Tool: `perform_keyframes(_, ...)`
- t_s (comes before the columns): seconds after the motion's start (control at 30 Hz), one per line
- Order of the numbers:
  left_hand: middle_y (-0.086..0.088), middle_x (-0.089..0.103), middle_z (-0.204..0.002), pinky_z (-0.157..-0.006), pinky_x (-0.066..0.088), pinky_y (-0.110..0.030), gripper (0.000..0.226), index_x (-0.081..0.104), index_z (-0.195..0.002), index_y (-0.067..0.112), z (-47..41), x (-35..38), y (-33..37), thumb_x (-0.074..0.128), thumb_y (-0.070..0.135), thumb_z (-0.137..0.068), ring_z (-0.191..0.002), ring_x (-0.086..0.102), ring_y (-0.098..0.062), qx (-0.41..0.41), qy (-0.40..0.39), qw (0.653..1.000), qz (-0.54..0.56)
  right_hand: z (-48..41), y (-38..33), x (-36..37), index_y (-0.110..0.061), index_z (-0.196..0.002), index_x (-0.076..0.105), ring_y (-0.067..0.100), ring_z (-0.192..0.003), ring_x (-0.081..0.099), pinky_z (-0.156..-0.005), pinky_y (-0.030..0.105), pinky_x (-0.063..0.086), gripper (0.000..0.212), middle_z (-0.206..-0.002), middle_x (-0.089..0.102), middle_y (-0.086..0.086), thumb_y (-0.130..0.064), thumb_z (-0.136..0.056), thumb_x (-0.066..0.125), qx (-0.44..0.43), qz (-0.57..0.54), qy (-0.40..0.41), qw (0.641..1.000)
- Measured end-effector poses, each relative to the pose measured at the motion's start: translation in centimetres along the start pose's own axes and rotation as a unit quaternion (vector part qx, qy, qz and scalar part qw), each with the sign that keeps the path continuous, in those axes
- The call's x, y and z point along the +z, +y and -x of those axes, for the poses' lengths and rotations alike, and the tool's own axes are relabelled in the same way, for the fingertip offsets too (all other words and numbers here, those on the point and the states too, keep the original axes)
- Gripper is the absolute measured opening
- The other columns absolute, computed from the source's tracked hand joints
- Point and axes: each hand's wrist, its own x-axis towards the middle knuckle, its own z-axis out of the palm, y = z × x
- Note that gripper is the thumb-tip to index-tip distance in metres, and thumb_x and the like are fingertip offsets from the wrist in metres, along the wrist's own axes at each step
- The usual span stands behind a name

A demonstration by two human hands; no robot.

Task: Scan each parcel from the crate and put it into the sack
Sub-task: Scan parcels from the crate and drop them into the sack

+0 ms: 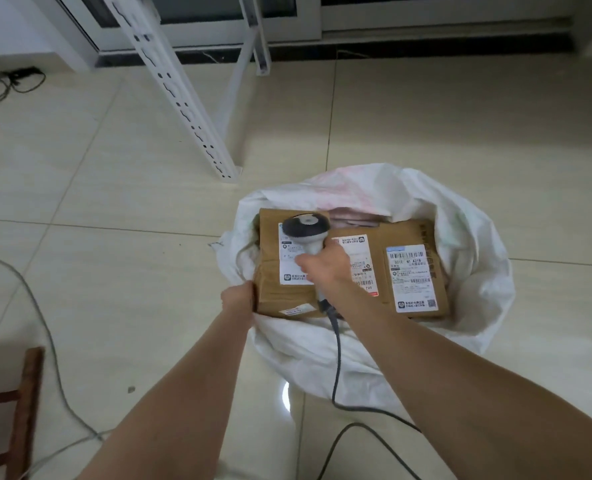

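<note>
Parcel (276,299) sat in the sack (478,268) mouth beside second box (410,271) | left hand (238,300) fingers clenched on its near-left corner | right hand (325,268) gripped scanner (306,227) | judged stiff, light cardboard; hold by edges

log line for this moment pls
left hand: grips parcel edge | right hand: holds scanner above parcel | sack: open, parcel at its mouth beside second parcel
</note>
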Motion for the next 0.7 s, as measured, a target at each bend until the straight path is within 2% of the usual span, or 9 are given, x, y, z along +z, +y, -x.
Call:
perform_keyframes(0.07, -0.018, 0.061, -0.091, -0.085, 0.054, -0.040, 0.012, 0.061, -0.091, 0.002, -0.3, -0.6, -0.5, 0.057, 0.012, -0.088, -0.087, 0.059, -0.031, 0.028, -0.018, 0.999, -0.034, 0.2, -0.2, 1.2, -0.020, -0.095, 0.051, 0.022, -0.085, 0.064, -0.072, 0.032, 0.053, 0.029, -0.092, 0.063, 0.003, -0.019, -0.077, 0.073, -0.037, 0.061, -0.034, 0.997)
perform_keyframes(0.13, -0.024, 0.061, -0.090, -0.082, 0.057, -0.048, 0.015, 0.057, -0.075, 0.002, -0.3, -1.5, 0.0, 0.055, 0.010, -0.088, -0.081, 0.061, -0.033, 0.110, 0.002, 0.986, -0.128, 0.5, -0.3, 2.5, -0.017, -0.113, 0.052, 0.027, -0.108, 0.058, -0.090, 0.037, 0.050, 0.044, -0.113, 0.061, 0.005, -0.025, -0.077, 0.077, -0.072, 0.138, -0.026, 0.987)
perform_keyframes(0.2, -0.023, 0.058, -0.092, -0.075, 0.058, -0.046, 0.022, 0.051, -0.069, 0.007, 0.6, -3.0, 1.4, 0.051, 0.008, -0.091, -0.083, 0.061, -0.036, 0.164, -0.021, 0.977, -0.134, 0.7, -0.5, 3.3, -0.015, -0.131, 0.044, 0.030, -0.128, 0.044, -0.099, 0.040, 0.042, 0.062, -0.135, 0.049, 0.006, -0.026, -0.079, 0.076, -0.077, 0.202, -0.004, 0.976)
perform_keyframes(0.3, -0.013, 0.054, -0.073, -0.050, 0.056, -0.029, 0.021, 0.052, -0.069, 0.006, 2.3, -5.9, 4.8, 0.049, 0.006, -0.090, -0.063, 0.060, -0.024, 0.191, -0.085, 0.975, -0.079, 0.9, -0.8, 3.8, -0.016, -0.141, 0.035, 0.032, -0.135, 0.033, -0.101, 0.043, 0.040, 0.067, -0.148, 0.035, 0.005, -0.020, -0.084, 0.070, -0.048, 0.229, -0.011, 0.972)
perform_keyframes(0.4, -0.006, 0.040, -0.049, -0.046, 0.053, -0.026, 0.025, 0.046, -0.060, 0.005, 4.3, -8.0, 7.5, 0.046, 0.000, -0.084, -0.039, 0.053, -0.016, 0.215, -0.153, 0.962, -0.076, 0.5, -1.2, 4.7, -0.016, -0.142, 0.036, 0.033, -0.134, 0.033, -0.101, 0.042, 0.039, 0.065, -0.151, 0.030, 0.005, -0.022, -0.085, 0.067, -0.032, 0.235, -0.029, 0.971)
perform_keyframes(0.5, -0.005, 0.038, -0.043, -0.044, 0.049, -0.024, 0.021, 0.045, -0.059, 0.004, 4.8, -8.7, 8.4, 0.045, 0.000, -0.079, -0.035, 0.048, -0.018, 0.199, -0.145, 0.961, -0.130, 0.1, -1.9, 6.0, -0.016, -0.137, 0.044, 0.035, -0.129, 0.039, -0.095, 0.037, 0.038, 0.054, -0.145, 0.039, 0.009, -0.035, -0.089, 0.061, -0.040, 0.228, -0.068, 0.970)
perform_keyframes(0.57, -0.008, 0.050, -0.059, -0.043, 0.046, -0.024, 0.011, 0.051, -0.075, 0.003, 5.0, -8.6, 8.7, 0.052, 0.010, -0.084, -0.047, 0.053, -0.021, 0.207, -0.074, 0.949, -0.226, 0.0, -2.2, 6.4, -0.013, -0.121, 0.056, 0.032, -0.114, 0.054, -0.092, 0.033, 0.044, 0.040, -0.126, 0.056, 0.012, -0.035, -0.088, 0.063, -0.033, 0.169, -0.104, 0.980)
perform_keyframes(0.63, -0.011, 0.057, -0.089, -0.054, 0.046, -0.027, 0.024, 0.049, -0.100, 0.005, 5.2, -8.1, 9.0, 0.060, 0.021, -0.086, -0.075, 0.061, -0.028, 0.264, 0.052, 0.899, -0.345, -0.3, -2.1, 5.7, -0.013, -0.097, 0.059, 0.025, -0.084, 0.061, -0.076, 0.030, 0.049, 0.016, -0.097, 0.063, 0.010, -0.018, -0.083, 0.065, -0.010, 0.072, -0.094, 0.993)
perform_keyframes(0.7, -0.011, 0.056, -0.109, -0.066, 0.042, -0.033, 0.032, 0.044, -0.112, 0.008, 5.8, -6.5, 9.3, 0.059, 0.018, -0.086, -0.096, 0.061, -0.033, 0.368, 0.151, 0.825, -0.402, -1.1, -1.9, 3.6, -0.014, -0.087, 0.056, 0.014, -0.064, 0.055, -0.061, 0.023, 0.045, 0.011, -0.081, 0.059, 0.004, -0.012, -0.082, 0.065, 0.013, 0.010, -0.040, 0.999)
